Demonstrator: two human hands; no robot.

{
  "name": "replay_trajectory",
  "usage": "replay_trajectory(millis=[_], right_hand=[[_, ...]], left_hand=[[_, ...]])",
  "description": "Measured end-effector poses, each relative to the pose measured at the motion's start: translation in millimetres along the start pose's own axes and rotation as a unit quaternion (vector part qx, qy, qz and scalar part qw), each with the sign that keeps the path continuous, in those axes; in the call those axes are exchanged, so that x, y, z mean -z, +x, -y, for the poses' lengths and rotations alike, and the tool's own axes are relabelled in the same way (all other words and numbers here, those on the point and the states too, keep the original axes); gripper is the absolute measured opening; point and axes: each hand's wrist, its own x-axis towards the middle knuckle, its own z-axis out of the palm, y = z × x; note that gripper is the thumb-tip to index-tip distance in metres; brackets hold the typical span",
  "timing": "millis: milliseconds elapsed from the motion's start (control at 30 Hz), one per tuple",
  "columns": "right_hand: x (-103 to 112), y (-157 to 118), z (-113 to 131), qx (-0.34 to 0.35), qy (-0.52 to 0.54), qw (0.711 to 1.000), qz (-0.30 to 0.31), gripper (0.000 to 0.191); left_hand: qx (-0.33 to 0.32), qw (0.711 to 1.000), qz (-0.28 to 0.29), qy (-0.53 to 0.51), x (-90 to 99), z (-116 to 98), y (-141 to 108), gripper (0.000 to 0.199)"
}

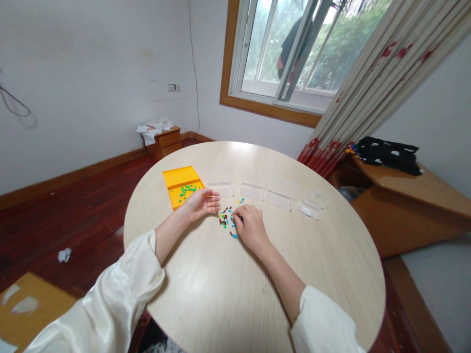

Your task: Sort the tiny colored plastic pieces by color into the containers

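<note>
Small toy building bricks (222, 222) in brown, blue, green and yellow lie in a loose pile on the round table. My right hand (250, 226) is at the right side of this pile, fingers curled down and pressed together. What its fingertips hold, if anything, is hidden; something dark shows beside the thumb. Left of the pile, my left hand (200, 203) is held with the palm turned inward and the fingers stretched out. Just beyond it lies an open yellow case (180, 175) with several green bricks (188, 189) in its near half, partly covered by that hand.
Clear plastic boxes (278, 200) stand in a row behind the pile, with a smaller one (309, 209) at the right end. The pale round table (206, 289) has a curved edge. A wooden desk (423, 196) with dark cloth (390, 154) stands to the right.
</note>
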Motion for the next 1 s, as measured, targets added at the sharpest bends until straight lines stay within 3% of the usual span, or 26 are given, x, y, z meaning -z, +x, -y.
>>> replay_trajectory(millis=[133,267,367,533,633,767,867,1000], right_hand=[[2.8,-0.6,3.7,0.035,0.036,0.995,-0.085,0.015],[-1.7,-2.4,7.8,0.058,0.041,0.992,-0.104,0.017],[-4.1,-3.3,8.5,0.071,0.042,0.990,-0.113,0.019],[2.3,-3.6,7.9,0.068,0.055,0.989,-0.123,0.019],[4.5,-4.0,7.1,0.075,0.051,0.993,-0.075,0.014],[2.0,-5.1,5.8,0.084,0.029,0.996,0.015,0.008],[-0.3,-5.8,5.5,0.086,0.016,0.995,0.045,0.003],[-2.2,-6.1,5.8,0.078,0.007,0.995,0.059,0.004]], left_hand=[[0.067,0.995,0.064,0.034,-3.8,1.8,-4.4,0.031],[0.138,0.980,0.138,0.033,-5.8,10.1,-6.3,0.033],[0.145,0.980,0.139,-0.001,-6.4,15.5,-4.9,0.030],[0.095,0.991,0.061,-0.069,-6.3,9.6,-1.8,0.024],[-0.026,0.989,-0.017,-0.142,-3.5,-0.6,0.4,0.016],[-0.167,0.958,-0.131,-0.193,2.7,-14.2,1.1,0.012],[-0.193,0.947,-0.178,-0.186,6.8,-20.4,-0.9,0.010],[-0.195,0.949,-0.190,-0.162,9.9,-21.6,-1.9,0.005]])
